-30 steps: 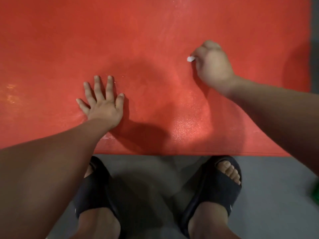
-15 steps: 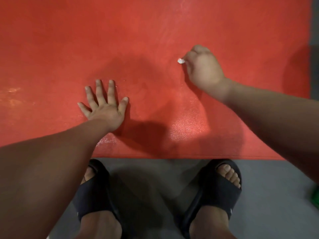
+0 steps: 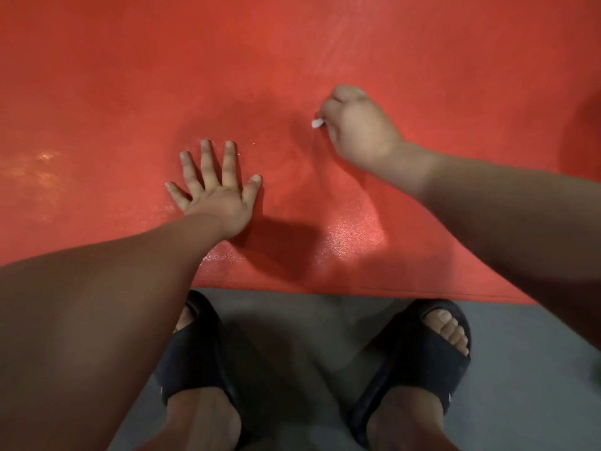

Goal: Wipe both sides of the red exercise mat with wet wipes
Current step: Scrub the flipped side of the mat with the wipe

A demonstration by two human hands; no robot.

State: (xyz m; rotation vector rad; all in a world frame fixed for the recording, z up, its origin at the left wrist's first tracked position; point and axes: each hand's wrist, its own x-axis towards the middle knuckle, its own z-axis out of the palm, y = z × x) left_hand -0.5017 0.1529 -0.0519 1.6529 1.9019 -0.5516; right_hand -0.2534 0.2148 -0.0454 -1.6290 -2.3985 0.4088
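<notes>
- The right hand (image 3: pixel 357 128), right of centre in the frame, is balled into a fist around a wipe (image 3: pixel 317 123). Only a small white tip pokes out at its left (the rest is buried in the fingers), and the fist rests on the mat.
- The left hand (image 3: pixel 216 187), lower and left of centre, lies flat with its fingers spread. The palm presses on the mat and holds nothing. The two hands are apart, with bare mat between them.
- The mat (image 3: pixel 130 76) fills the whole upper part of the frame and lies on a grey floor (image 3: pixel 520 353). Its near edge runs just above a pair of black sandals (image 3: pixel 413 356) at the bottom.
- A shiny patch (image 3: pixel 354 236) near that edge, lower centre, looks damp, so this strip has probably had a pass.
- Doing the wipe well:
  - The wipe is bunched so tightly that little of it likely meets the mat; spreading it under flatter fingers would cover more per stroke.
  - Strokes should overlap.
  - The flat hand should stay pinned so the mat does not creep on the floor.
  - Whether the underside has been done cannot be told from here.
</notes>
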